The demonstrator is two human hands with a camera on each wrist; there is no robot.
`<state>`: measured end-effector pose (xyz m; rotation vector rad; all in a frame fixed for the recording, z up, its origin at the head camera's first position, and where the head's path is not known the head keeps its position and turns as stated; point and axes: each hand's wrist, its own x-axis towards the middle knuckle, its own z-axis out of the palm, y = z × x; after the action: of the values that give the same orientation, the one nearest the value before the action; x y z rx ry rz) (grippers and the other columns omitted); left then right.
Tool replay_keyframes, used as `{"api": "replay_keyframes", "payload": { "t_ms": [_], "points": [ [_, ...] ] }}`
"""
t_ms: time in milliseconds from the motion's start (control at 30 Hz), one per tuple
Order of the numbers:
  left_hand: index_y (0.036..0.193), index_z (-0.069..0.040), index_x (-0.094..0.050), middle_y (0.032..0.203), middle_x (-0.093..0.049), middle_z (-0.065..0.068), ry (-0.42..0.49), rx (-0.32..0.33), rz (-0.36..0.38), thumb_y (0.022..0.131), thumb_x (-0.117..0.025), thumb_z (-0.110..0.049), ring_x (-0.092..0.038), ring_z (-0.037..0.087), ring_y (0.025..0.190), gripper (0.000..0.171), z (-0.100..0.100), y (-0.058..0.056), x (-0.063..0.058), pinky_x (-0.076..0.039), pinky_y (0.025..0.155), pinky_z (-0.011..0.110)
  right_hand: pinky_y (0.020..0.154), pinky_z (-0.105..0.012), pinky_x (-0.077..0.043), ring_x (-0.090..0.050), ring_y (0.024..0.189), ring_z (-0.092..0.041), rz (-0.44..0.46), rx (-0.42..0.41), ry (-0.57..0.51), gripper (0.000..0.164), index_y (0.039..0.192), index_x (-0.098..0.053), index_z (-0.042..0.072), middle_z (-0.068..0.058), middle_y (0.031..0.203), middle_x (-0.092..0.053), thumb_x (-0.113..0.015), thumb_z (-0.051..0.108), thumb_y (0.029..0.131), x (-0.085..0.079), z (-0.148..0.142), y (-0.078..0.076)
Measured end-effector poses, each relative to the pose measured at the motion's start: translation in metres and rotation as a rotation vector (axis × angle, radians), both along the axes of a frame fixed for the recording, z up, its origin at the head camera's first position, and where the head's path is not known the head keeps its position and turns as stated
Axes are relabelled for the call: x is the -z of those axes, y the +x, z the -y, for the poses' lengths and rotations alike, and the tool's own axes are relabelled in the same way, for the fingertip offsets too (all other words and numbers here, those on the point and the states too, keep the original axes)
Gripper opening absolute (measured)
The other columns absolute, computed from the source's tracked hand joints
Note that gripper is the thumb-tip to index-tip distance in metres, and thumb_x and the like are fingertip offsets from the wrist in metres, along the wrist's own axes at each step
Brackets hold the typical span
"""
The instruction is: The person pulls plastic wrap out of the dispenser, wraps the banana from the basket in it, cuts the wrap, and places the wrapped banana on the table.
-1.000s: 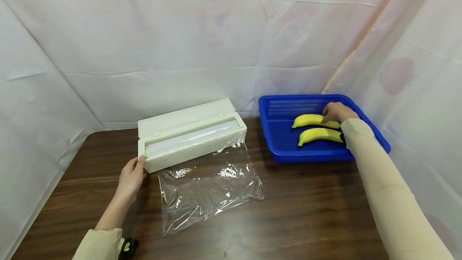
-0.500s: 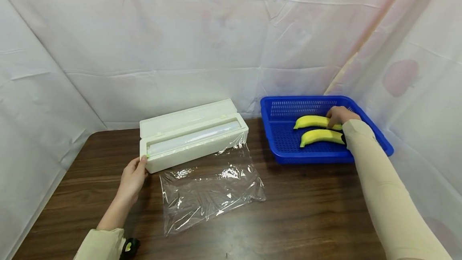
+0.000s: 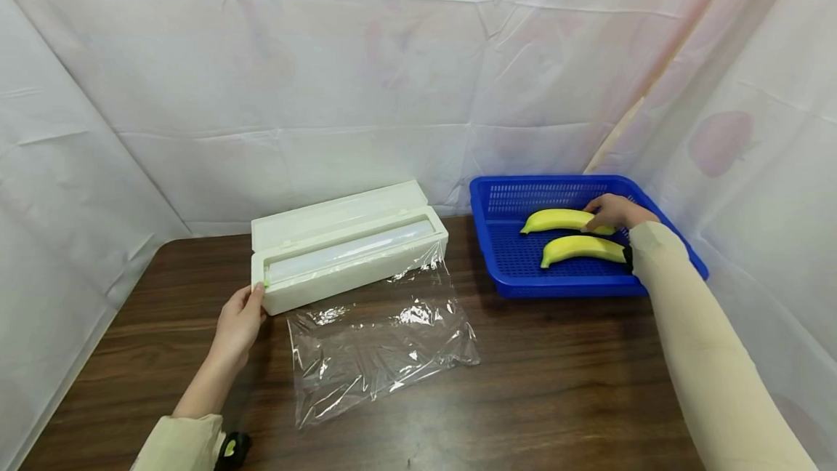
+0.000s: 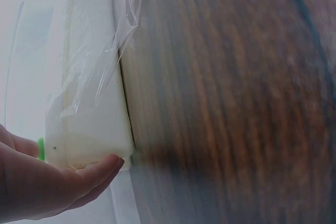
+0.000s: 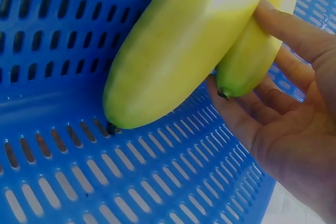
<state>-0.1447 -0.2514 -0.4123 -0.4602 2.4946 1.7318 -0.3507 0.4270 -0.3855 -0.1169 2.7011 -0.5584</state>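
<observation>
At the left end of a white cling film box (image 3: 356,276), my left hand (image 3: 238,322) grips the corner, thumb on top by a small green tab (image 4: 41,149) and fingers along the end. The box's lid stands up behind it, and a film roll (image 3: 353,249) lies inside. Clear cling film (image 3: 386,358) is drawn over the front onto the table. Inside the blue basket (image 3: 569,287), my right hand (image 3: 615,211) holds the farther banana (image 3: 556,220) near its right end, thumb and fingers on opposite sides. A second banana (image 3: 582,248) lies nearer, partly hidden by the right wrist.
The brown wooden table (image 3: 523,398) carries the box on the left and the basket on the right. White sheeting (image 3: 366,78) walls off the back and both sides.
The farther banana has shifted slightly left in the basket, with my right hand on it. My left hand, the box and the film look unchanged.
</observation>
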Motion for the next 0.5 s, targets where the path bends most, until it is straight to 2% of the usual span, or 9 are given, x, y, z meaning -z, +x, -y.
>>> {"api": "replay_keyframes", "payload": {
  "t_ms": [233, 500],
  "points": [
    [0.162, 0.014, -0.013, 0.164, -0.024, 0.039, 0.000, 0.006, -0.001, 0.116, -0.022, -0.040, -0.034, 0.047, 0.152, 0.071, 0.000, 0.001, 0.000, -0.033, 0.123, 0.054, 0.095, -0.064, -0.053, -0.051, 0.126, -0.061, -0.052, -0.051, 0.043, 0.063, 0.144, -0.050, -0.017, -0.044, 0.147, -0.044, -0.072, 0.024, 0.101, -0.003, 0.002, 0.003],
    [0.162, 0.014, -0.015, 0.164, -0.025, 0.038, -0.002, 0.006, -0.002, 0.116, -0.023, -0.040, -0.033, 0.048, 0.152, 0.071, -0.001, -0.002, 0.002, -0.034, 0.123, 0.054, 0.094, -0.062, -0.054, -0.053, 0.124, -0.060, -0.091, -0.094, 0.074, 0.061, 0.141, -0.053, -0.019, -0.044, 0.142, -0.050, -0.072, 0.023, 0.100, -0.014, 0.008, 0.011]
  ]
}}
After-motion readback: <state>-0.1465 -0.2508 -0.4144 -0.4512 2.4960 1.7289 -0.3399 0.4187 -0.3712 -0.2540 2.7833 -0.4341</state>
